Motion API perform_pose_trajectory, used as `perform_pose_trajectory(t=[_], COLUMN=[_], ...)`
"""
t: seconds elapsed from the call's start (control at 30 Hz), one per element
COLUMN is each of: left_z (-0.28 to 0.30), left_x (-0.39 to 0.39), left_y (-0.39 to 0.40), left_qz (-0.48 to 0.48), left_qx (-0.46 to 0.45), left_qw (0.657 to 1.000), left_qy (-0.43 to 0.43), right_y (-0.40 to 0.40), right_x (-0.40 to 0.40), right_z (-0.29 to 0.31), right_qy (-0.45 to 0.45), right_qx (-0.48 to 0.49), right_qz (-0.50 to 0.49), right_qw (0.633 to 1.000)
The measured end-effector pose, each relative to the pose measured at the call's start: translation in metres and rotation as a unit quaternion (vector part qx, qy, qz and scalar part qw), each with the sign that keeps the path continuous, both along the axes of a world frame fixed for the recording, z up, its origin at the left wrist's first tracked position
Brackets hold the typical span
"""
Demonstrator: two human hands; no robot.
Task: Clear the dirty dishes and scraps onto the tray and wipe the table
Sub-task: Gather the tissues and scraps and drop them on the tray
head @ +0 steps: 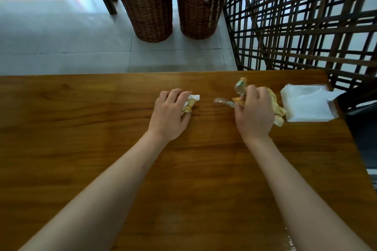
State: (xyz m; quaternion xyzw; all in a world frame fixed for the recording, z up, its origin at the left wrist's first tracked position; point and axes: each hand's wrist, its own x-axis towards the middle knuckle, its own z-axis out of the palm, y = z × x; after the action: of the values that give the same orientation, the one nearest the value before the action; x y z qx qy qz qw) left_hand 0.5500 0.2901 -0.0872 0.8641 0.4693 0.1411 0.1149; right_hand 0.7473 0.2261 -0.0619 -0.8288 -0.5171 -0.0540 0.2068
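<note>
On the wooden table (pixel 102 128) my left hand (pixel 170 114) curls its fingers round a small crumpled white-and-yellow wrapper (pixel 189 104) lying on the surface. To the right, my right hand (pixel 255 112) grips a bunch of crumpled yellow and clear wrappers (pixel 277 108); bits stick out above the fingers, to the left and at the lower right. The bunch is blurred. No tray is in view.
A pack of white napkins in clear plastic (pixel 308 104) lies at the table's right edge beside my right hand. Beyond the far edge stand two tall wicker baskets (pixel 152 10) on a pale tiled floor. A dark wooden lattice screen (pixel 306 26) rises at the right.
</note>
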Motion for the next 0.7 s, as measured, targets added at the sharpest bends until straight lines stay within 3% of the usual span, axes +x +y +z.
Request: perform_pose_trajectory(t=[0.13, 0.27, 0.5, 0.7], left_z=[-0.001, -0.002, -0.002, 0.008], left_x=[0.000, 0.000, 0.000, 0.006], left_y=[0.000, 0.000, 0.000, -0.013], left_qz=[0.002, 0.005, 0.006, 0.021], left_qx=[0.001, -0.001, 0.005, 0.021], left_qw=[1.000, 1.000, 1.000, 0.998], left_qy=[0.004, 0.007, 0.006, 0.051], right_y=[0.002, -0.003, -0.001, -0.002], right_x=[0.025, 0.027, 0.044, 0.041], right_z=[0.003, -0.005, -0.004, 0.004], right_qy=[-0.012, 0.040, 0.006, 0.041], right_qx=[-0.072, -0.164, -0.165, -0.203], right_qz=[-0.104, -0.169, -0.119, -0.093], right_qw=[0.992, 0.971, 0.979, 0.974])
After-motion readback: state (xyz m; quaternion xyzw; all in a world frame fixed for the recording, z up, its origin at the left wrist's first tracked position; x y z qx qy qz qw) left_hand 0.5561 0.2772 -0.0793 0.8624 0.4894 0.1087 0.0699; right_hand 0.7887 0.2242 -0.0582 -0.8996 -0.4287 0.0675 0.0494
